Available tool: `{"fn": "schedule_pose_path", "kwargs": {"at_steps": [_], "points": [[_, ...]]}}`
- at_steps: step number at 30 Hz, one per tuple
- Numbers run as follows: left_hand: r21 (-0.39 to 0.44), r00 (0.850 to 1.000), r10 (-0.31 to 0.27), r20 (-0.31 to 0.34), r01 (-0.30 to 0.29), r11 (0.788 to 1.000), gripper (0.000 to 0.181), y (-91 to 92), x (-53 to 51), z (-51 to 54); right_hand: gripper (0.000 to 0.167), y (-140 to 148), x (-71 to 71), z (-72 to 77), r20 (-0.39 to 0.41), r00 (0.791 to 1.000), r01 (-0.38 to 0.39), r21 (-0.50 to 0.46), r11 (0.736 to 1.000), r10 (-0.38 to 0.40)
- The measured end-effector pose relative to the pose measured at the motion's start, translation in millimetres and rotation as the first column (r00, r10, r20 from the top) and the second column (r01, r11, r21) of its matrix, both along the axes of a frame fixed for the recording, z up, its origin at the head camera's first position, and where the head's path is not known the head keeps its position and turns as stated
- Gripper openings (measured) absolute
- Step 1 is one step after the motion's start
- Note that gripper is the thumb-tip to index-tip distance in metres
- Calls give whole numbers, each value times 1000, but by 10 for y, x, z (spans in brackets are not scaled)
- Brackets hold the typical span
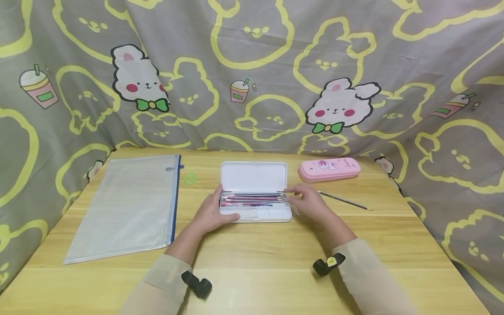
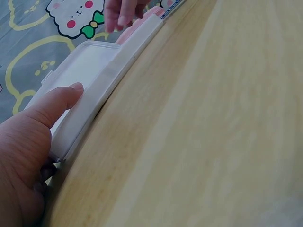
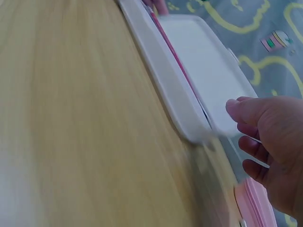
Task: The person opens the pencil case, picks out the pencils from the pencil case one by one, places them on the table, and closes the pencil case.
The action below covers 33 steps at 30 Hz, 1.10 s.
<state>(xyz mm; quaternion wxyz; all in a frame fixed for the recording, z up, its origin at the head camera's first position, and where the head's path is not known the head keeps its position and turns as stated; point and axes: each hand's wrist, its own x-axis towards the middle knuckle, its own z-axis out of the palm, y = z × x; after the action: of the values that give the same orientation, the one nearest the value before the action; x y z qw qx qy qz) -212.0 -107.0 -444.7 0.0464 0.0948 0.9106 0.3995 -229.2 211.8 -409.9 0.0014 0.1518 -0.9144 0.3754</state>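
A white pencil case [image 1: 279, 213] lies with its lid [image 1: 254, 176] raised. Inside it are several pencils [image 1: 252, 198], a red one [image 3: 165, 40] showing in the right wrist view, and a pale block [image 1: 247, 214] near the front. My left hand [image 1: 210, 212] grips the case's left end, thumb over the front rim and fingers at the far side. At the right end hovers my right hand [image 1: 309, 202], its fingers loosely bent; the right wrist view shows nothing held in them. A dark pencil [image 1: 346, 201] rests on the table just right of that hand.
Behind the right hand sits a closed pink pencil case [image 1: 330, 169]. A mesh zipper pouch [image 1: 126, 210] with a blue edge covers the table's left side, and a green ring [image 1: 190, 179] lies beside it. Patterned cloth [image 1: 260, 78] hangs behind the wooden table [image 1: 252, 267].
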Motion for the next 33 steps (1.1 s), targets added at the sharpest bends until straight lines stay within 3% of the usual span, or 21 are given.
{"fn": "schedule_pose_path", "kwargs": {"at_steps": [7, 14, 19, 23, 33], "points": [[8, 1000, 1, 2, -1, 1000, 119, 14, 12, 2, 23, -261, -109, -43, 0, 996, -88, 65, 994, 88], [11, 1000, -1, -14, 1, 1000, 119, 12, 6, 0, 23, -365, -195, -69, 4, 992, -123, 148, 981, 124], [8, 999, 2, -40, -2, 1000, 119, 6, -6, -19, 23, -409, -237, -52, -15, 991, -126, 251, 960, 134], [14, 1000, 1, -23, -1, 1000, 119, 0, -3, -6, 22, -438, -243, -38, -32, 987, -139, 311, 940, 156], [9, 1000, 7, 9, -7, 1000, 120, 3, 1, 9, 21, -448, -233, -55, -16, 986, -154, 277, 948, 164]]}}
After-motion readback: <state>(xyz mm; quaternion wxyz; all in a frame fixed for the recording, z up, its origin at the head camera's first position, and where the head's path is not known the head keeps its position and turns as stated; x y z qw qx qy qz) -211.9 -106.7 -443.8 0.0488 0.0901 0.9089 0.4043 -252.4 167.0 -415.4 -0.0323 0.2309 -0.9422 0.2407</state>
